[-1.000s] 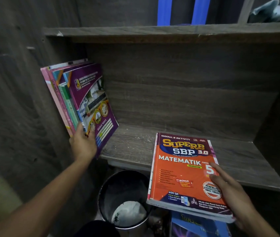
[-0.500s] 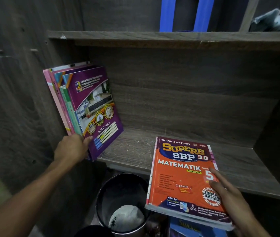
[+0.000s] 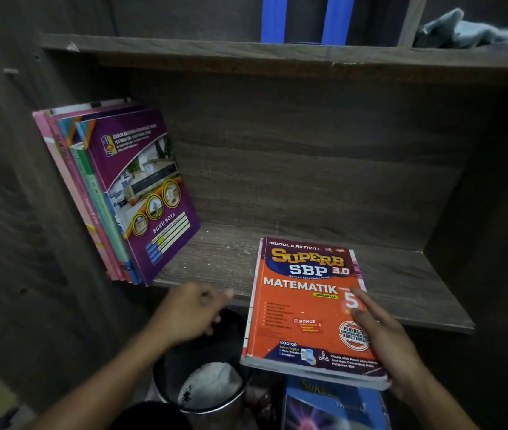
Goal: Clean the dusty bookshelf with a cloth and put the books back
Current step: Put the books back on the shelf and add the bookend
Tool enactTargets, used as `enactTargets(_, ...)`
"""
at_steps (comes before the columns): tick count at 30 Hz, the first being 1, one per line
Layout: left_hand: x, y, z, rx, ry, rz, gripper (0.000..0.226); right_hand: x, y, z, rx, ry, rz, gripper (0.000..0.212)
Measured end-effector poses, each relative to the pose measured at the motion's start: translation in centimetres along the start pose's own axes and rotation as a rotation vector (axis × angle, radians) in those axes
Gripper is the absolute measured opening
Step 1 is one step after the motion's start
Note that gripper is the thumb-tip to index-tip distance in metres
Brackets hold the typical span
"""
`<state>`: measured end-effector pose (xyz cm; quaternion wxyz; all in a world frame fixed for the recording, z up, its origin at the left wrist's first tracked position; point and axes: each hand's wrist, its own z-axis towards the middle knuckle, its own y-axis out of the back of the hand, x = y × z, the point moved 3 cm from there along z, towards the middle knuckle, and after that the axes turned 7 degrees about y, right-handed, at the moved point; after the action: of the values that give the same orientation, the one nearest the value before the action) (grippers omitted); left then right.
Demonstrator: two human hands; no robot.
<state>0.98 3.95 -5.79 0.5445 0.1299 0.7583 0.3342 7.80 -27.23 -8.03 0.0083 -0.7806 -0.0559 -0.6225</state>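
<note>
Several books (image 3: 116, 193), a purple notebook in front, lean against the left wall of the wooden shelf (image 3: 407, 293). My left hand (image 3: 190, 311) hovers in front of the shelf edge, right of and below those books, fingers loosely curled and holding nothing. My right hand (image 3: 386, 342) grips the orange Matematik book (image 3: 302, 308) at its right edge, thumb on the cover. The book's far end lies over the shelf board and its near end sticks out past the front edge. A grey-blue cloth (image 3: 476, 29) lies on the upper shelf at the right.
A round metal bin (image 3: 203, 386) with a crumpled white thing inside stands below the shelf. A blue book (image 3: 333, 405) lies under the orange book's near end. Two blue uprights (image 3: 305, 17) stand on the upper shelf. The shelf's right wall (image 3: 476, 243) bounds the compartment.
My left hand has let go of the leaning books and moved right and down, in front of the shelf edge. The orange book stays in my right hand, barely moved.
</note>
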Motion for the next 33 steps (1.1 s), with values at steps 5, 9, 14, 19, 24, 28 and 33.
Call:
enactTargets(5,-2.3,-4.9,-0.1,0.207,-0.013,0.034,0.054,0.2,0.1,0.0,0.01,-0.01,0.008,0.043)
enactTargets(9,-2.5,-5.7,0.5,0.279,0.017,-0.116,0.034,0.3,0.1,0.0,0.021,-0.035,0.036,0.04)
enactTargets(14,-2.8,-5.5,0.5,0.265,0.038,-0.172,0.031,0.0,-0.1,0.1,-0.005,-0.043,0.119,0.04)
enactTargets(19,-2.8,-6.0,2.3,0.133,0.095,-0.164,0.045,0.3,-0.1,0.5,-0.054,-0.032,0.171,0.041)
enactTargets(24,-4.5,-7.3,2.2,0.003,0.079,0.131,0.076,0.6,0.5,0.9,-0.066,-0.04,0.123,0.042)
enactTargets(28,-5.6,-7.8,2.5,-0.005,0.081,0.213,0.076,1.3,1.5,1.6,-0.058,-0.069,0.063,0.04)
enactTargets(33,-6.8,-8.2,3.5,0.024,0.067,0.305,0.061,2.7,2.7,2.5,-0.033,-0.092,-0.01,0.031)
